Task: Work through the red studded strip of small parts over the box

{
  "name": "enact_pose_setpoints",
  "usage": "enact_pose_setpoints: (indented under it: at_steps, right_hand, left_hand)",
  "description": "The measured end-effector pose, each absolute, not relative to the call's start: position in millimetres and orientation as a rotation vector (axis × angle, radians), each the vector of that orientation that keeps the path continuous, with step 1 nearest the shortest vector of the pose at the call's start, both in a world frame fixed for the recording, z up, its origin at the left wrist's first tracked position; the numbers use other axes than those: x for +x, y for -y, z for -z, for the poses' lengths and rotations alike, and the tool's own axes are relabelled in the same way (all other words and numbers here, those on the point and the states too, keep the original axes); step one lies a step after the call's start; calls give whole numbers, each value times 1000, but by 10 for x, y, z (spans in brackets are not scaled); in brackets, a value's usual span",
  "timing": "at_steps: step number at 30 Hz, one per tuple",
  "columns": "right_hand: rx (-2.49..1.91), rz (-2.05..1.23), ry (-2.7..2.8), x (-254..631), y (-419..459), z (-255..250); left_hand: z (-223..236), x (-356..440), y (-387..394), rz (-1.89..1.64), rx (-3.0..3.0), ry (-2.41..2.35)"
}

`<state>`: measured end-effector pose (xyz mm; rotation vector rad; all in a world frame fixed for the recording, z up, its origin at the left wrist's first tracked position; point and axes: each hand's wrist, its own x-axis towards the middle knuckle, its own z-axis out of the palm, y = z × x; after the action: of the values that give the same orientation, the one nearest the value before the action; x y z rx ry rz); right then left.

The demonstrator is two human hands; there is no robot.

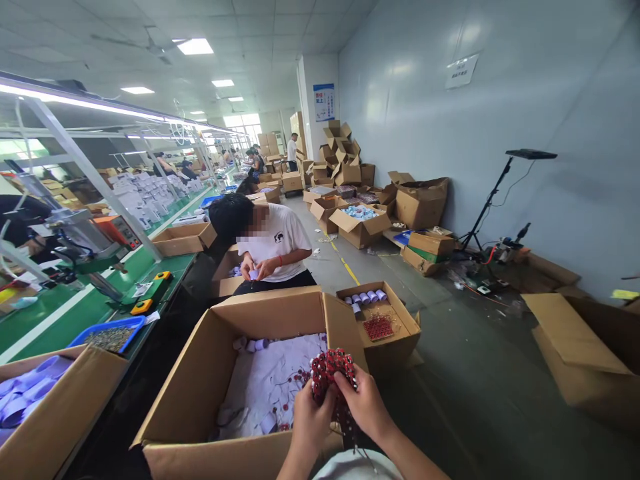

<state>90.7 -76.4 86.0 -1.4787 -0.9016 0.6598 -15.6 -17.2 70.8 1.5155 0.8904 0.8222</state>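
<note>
1. The left hand (pixel 309 417) and the right hand (pixel 367 403) are raised together over the near edge of a large cardboard box (pixel 200 373), fingers closed on a bunch of red beaded pieces (pixel 333 373).
2. The bunch sits between the two hands, its top standing clear above the fingertips and thin wire stems trailing down below the right hand; gripping from both sides seems to keep the loose pieces gathered.
3. Just beyond the hands, the open box is lined with pale paper (pixel 270 383), with a few red pieces and small purple rolls scattered on it.
4. Farther ahead and to the right of the hands, a smaller box (pixel 385 333) holds more red pieces and purple rolls.
5. Ahead of the hands a seated person (pixel 273 243) in a white shirt works over another box.
6. To the left runs a green tabletop (pixel 75 313) with a blue tray (pixel 107 337).
</note>
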Motion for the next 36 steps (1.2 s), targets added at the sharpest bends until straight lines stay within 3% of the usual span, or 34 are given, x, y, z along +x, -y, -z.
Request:
enact_pose_setpoints:
  at_steps: [5,14,17,22,25,36]
  right_hand:
    - [-1572,-487,954,788,775,-888]
    - [-1567,-480,894,761,687,-892]
    - [-1474,-638,790,866,658,-889]
    - [-1007,-1238,637,992,707,-864]
    - [-942,-1367,566,991,716,-806]
    - [-1309,-898,476,1077,595,-610]
  left_hand:
    - [-659,-137,216,-933,1559,-921]
    - [-760,-85,243,-962,1470,-990]
    - [-774,-87,156,-889,1323,-929]
    - [-738,-205,19,-529,1124,-687]
    - [-670,-225,10,-443,1034,-588]
    - [-576,-76,45,-555,1254,-741]
